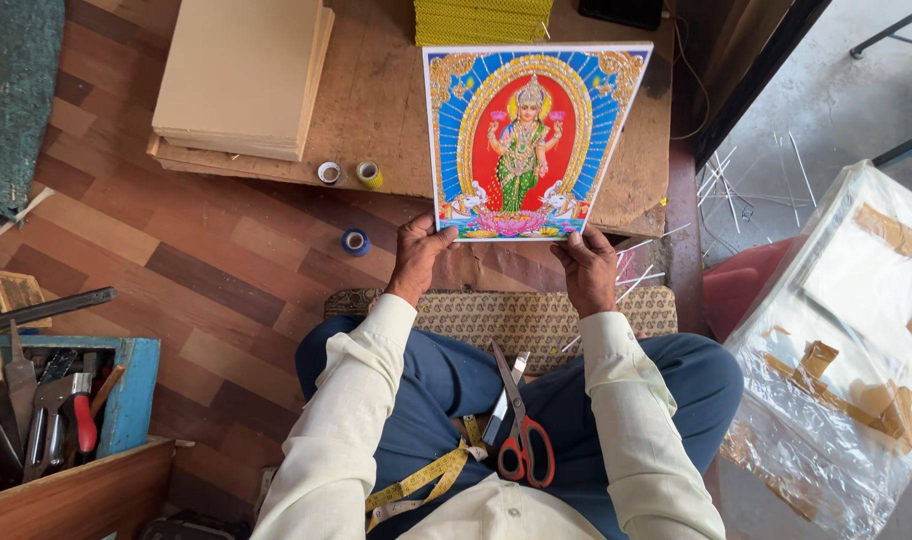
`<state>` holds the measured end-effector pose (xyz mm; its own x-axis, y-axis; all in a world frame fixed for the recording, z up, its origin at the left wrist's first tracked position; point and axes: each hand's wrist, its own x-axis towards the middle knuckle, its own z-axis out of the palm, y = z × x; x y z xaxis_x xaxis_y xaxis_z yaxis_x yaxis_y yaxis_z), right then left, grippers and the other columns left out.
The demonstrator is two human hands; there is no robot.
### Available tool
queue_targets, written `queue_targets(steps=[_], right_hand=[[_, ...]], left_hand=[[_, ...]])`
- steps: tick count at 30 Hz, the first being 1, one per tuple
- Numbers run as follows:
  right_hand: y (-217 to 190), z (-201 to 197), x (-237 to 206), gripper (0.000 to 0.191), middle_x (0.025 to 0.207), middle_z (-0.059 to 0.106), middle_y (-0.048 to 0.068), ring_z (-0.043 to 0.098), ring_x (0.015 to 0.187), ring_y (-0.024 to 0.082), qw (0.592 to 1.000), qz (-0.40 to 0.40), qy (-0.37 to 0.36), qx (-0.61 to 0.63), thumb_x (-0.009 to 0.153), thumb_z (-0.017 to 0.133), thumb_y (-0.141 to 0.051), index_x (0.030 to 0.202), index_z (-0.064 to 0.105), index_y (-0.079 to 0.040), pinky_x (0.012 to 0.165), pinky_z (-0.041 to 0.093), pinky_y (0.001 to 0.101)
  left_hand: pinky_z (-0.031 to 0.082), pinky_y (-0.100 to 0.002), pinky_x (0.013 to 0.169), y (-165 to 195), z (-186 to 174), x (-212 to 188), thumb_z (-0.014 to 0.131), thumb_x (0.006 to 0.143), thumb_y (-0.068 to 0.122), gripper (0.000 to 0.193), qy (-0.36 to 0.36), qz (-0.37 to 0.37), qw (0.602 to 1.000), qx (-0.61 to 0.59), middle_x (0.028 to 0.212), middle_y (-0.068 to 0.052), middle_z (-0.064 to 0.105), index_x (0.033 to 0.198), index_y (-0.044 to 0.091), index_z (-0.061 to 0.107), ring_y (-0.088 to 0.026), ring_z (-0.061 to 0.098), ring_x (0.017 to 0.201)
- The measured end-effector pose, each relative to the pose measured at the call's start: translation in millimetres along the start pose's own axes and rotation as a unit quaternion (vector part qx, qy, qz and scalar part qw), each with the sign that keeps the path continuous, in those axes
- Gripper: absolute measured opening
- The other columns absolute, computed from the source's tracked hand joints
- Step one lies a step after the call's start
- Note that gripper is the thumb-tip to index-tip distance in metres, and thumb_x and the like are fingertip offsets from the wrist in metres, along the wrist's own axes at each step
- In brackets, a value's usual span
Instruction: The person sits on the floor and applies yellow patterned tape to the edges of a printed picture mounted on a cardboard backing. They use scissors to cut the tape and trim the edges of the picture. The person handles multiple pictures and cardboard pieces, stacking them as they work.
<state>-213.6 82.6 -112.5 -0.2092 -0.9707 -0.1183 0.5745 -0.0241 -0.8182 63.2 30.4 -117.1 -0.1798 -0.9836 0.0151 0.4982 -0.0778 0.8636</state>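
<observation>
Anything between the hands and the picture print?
Nothing visible. Left hand and right hand both grip the lower edge of the colourful picture print directly, above the low wooden table.

Red-handled scissors (521, 425) and a yellow measuring tape (421, 483) lie on the lap; tape rolls (355, 241) sit near stacked boards (241, 75); a blue toolbox (131, 395) holds tools.

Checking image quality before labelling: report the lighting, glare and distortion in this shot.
Head view: even daylight, sharp focus; the printed picture held by left hand and right hand shows little glare; wide-angle lens stretches the edges; plastic-wrapped bundle at right is bright, nearly washed out.
</observation>
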Motion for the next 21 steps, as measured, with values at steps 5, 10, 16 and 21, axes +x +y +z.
queue_targets(steps=[5, 10, 16, 21], right_hand=[[1.9, -3.1, 2.0, 0.019, 0.107, 0.074, 0.007, 0.072, 0.095, 0.017, 1.0, -0.008, -0.003, 0.006, 0.103, 0.063, -0.007, 0.121, 0.069, -0.003, 0.088, 0.061, 0.0345], [2.6, -5.5, 1.2, 0.018, 0.108, 0.074, 0.007, 0.072, 0.096, 0.017, 1.0, -0.011, -0.009, 0.012, 0.104, 0.062, -0.006, 0.121, 0.069, -0.003, 0.088, 0.061, 0.0344], [2.6, -4.7, 1.6, 0.02, 0.108, 0.074, 0.007, 0.072, 0.096, 0.017, 1.0, -0.007, -0.002, 0.006, 0.103, 0.062, -0.006, 0.121, 0.069, -0.003, 0.088, 0.061, 0.0345], [2.2, -5.4, 1.4, 0.019, 0.108, 0.074, 0.007, 0.072, 0.096, 0.018, 1.0, -0.006, 0.002, 0.011, 0.103, 0.064, -0.006, 0.121, 0.07, -0.003, 0.087, 0.061, 0.0344]], left_hand=[[0.058, -0.027, 0.075, -0.2, -1.1, -0.2, 0.072, 0.093, 0.0, 0.02, 0.002, 0.008, 1.0, 0.009, 0.102, -0.004, 0.077, 0.113, 0.002, 0.075, -0.009, 0.067, 0.084], [0.058, -0.027, 0.077, -1.2, -2.0, -1.9, 0.072, 0.093, 0.001, 0.022, 0.001, 0.013, 1.0, 0.016, 0.102, -0.004, 0.077, 0.115, 0.002, 0.075, -0.009, 0.068, 0.084], [0.058, -0.027, 0.076, -4.0, -4.2, -0.5, 0.071, 0.093, -0.001, 0.021, 0.007, 0.009, 1.0, 0.018, 0.102, -0.004, 0.077, 0.114, 0.002, 0.075, -0.008, 0.067, 0.084], [0.057, -0.026, 0.075, -4.6, -3.7, 0.6, 0.071, 0.094, -0.002, 0.02, 0.003, 0.008, 1.0, 0.011, 0.101, -0.004, 0.077, 0.113, 0.002, 0.075, -0.008, 0.066, 0.082]])
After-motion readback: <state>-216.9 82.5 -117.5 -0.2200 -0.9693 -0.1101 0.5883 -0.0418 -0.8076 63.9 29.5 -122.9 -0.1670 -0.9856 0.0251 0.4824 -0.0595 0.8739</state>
